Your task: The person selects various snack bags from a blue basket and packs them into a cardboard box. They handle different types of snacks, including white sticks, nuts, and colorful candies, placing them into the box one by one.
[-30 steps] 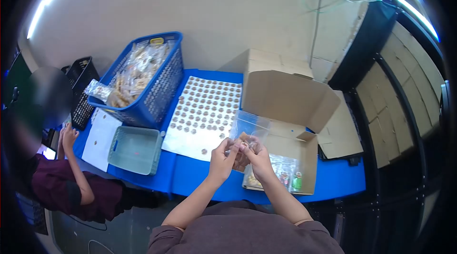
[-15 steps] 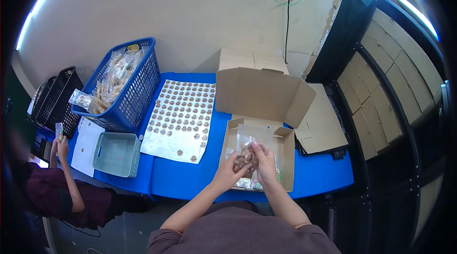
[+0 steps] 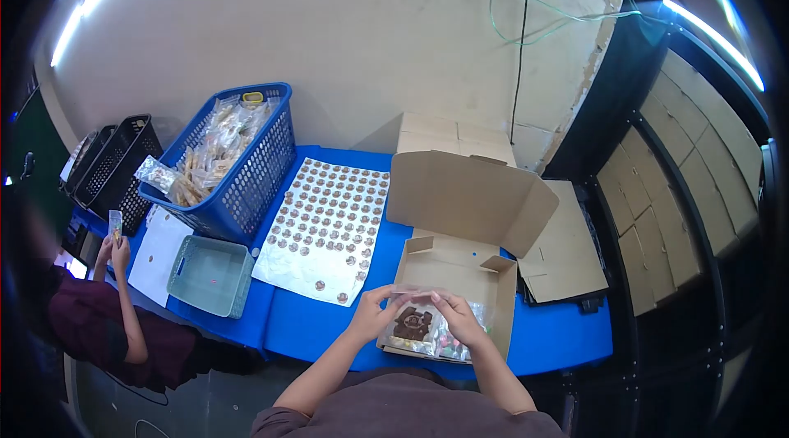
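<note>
My left hand (image 3: 374,315) and my right hand (image 3: 458,319) pinch the top edge of a transparent plastic bag (image 3: 415,293), one at each side. Several brown pieces (image 3: 412,324) show in or behind the bag, below my fingers; their exact kind I cannot make out. Beneath lies an open cardboard box (image 3: 503,298), its lid (image 3: 468,195) standing up at the back. Inside the box, partly covered by my hands, is a packet with pink and green contents (image 3: 454,346).
Left of the box lies a white sheet (image 3: 288,267) with rows of round brown pieces. Beyond it stand a blue basket (image 3: 271,150) of filled bags and a pale green tray (image 3: 238,294). Flat cardboard (image 3: 571,249) lies at right. Another person (image 3: 107,315) holds a small packet at far left.
My hands have moved from gathering around the brown pieces to the bag's top edge, which is now stretched between them. The camera view has shifted, so the scene sits lower.
</note>
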A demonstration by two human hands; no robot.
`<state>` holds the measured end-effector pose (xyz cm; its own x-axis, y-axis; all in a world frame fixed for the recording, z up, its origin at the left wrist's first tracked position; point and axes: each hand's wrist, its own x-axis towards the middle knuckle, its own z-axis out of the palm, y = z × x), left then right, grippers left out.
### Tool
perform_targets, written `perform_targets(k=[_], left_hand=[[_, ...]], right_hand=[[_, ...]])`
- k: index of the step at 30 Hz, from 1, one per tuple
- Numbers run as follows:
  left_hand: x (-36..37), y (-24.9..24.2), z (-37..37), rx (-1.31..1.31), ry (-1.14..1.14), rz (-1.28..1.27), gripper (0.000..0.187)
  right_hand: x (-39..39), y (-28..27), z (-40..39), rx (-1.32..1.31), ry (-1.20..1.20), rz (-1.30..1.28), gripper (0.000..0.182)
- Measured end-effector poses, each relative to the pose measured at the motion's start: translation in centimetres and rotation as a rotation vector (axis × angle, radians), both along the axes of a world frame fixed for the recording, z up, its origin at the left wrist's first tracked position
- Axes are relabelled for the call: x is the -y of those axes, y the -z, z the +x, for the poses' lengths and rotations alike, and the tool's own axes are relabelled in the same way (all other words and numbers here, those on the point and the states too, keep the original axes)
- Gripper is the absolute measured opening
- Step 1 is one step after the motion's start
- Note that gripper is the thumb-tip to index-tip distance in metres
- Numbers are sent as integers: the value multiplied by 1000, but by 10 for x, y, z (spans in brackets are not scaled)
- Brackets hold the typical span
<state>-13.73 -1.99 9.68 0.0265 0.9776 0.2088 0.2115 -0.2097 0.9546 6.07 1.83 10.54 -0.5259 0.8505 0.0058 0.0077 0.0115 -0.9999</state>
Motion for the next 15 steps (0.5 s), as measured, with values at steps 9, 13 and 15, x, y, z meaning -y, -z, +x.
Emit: perform_targets(k=[9,13,15], left_hand=[[13,7,-3,146,-223,71,59],[24,-1,19,-7,15,114,75],[22,2,24,31,2,125,79]], right_hand=[[-9,-19,-10,79,48,166,46],[-4,-10,-19,176,-35,590,44],[1,-10,-24,73,-73,473,44]])
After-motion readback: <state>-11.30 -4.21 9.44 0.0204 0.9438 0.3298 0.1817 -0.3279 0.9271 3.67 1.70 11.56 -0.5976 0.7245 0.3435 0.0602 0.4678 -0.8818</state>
